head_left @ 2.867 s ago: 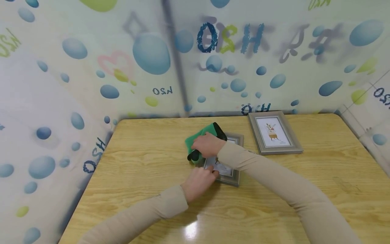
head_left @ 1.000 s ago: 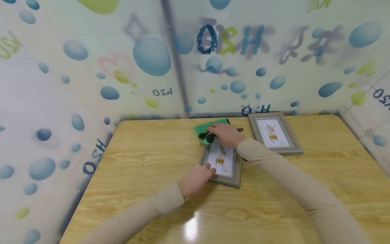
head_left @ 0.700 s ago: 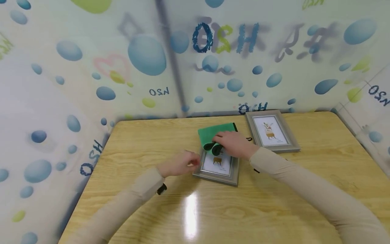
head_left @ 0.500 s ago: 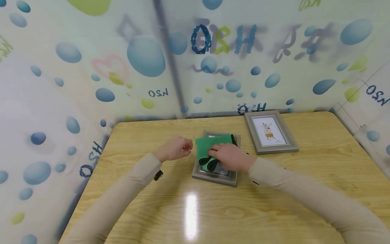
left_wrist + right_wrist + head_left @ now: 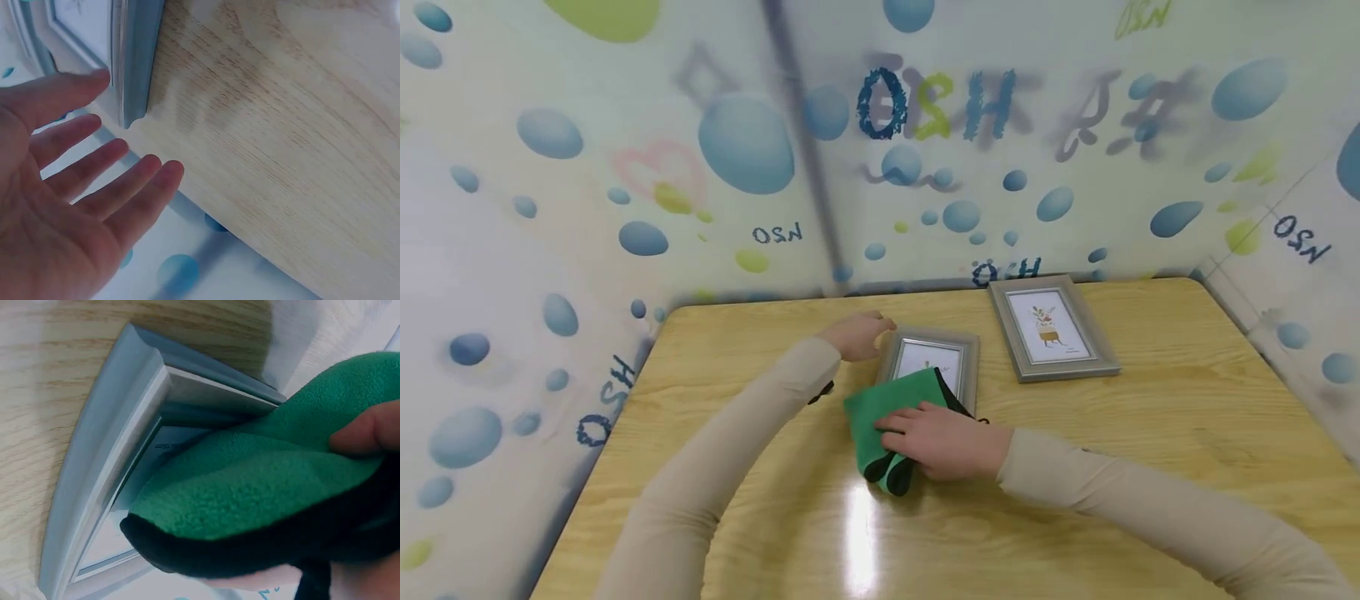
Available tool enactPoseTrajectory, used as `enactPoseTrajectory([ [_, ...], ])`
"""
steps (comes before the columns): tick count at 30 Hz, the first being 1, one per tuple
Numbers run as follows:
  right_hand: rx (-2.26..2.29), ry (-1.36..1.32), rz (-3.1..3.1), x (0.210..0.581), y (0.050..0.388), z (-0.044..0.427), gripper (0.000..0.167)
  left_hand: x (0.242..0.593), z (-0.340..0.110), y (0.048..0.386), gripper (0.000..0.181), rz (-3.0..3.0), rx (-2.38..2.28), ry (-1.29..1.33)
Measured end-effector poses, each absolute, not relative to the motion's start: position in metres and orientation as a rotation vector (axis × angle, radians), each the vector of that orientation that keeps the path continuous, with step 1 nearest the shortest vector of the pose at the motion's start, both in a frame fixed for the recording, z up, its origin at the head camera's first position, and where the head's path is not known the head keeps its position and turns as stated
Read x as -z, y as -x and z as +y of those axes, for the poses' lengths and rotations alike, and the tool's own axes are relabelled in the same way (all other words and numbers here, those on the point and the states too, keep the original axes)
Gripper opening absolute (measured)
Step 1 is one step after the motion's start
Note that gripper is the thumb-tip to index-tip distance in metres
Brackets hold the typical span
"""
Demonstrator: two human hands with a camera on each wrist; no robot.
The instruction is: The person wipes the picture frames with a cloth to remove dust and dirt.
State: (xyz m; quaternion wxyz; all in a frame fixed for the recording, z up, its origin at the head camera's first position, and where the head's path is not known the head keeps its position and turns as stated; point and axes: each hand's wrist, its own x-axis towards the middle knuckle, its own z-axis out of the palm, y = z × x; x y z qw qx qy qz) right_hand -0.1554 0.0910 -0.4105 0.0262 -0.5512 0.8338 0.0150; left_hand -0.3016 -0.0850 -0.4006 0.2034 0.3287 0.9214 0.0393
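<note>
A folded green cloth with black edging (image 5: 898, 404) covers the lower part of the nearer picture frame (image 5: 972, 358). My right hand (image 5: 936, 439) grips the cloth from above, and the right wrist view shows the cloth (image 5: 237, 481) over the glass beside the frame's grey moulding (image 5: 94, 462). At the frame's upper left corner is my left hand (image 5: 859, 335). In the left wrist view that hand (image 5: 81, 194) has its fingers spread beside the frame (image 5: 134, 62); whether the thumb touches it I cannot tell.
A second grey picture frame with a plant print (image 5: 1105, 358) lies at the back right of the wooden table (image 5: 1150, 417). Behind the table stands a wall patterned with blue and green spots (image 5: 700, 250).
The cloth and my right hand have moved down the frame toward its near edge. My left hand has gone from the frame's lower left, up to its upper left corner.
</note>
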Motion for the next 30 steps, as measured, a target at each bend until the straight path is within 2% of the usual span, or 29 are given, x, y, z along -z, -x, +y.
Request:
enactPoseTrajectory([
  [10,-0.089,1.775,2.566,0.413,0.149,0.089,0.033,0.417,-0.068,0.316,0.061,2.504,0.005,-0.906],
  [16,-0.057,1.704,2.607,0.416,0.149,0.090,0.057,0.418,-0.058,0.320,0.056,2.538,0.065,-0.969],
  [18,-0.036,1.663,2.623,0.417,0.151,0.088,0.061,0.418,-0.055,0.321,0.057,2.539,0.102,-0.962],
  [24,-0.069,1.554,2.730,0.417,0.167,0.083,0.057,0.411,-0.047,0.321,0.057,2.545,0.161,-0.927],
  [30,-0.047,1.504,2.783,0.421,0.190,0.088,0.051,0.414,-0.043,0.325,0.038,2.557,0.178,-0.904],
])
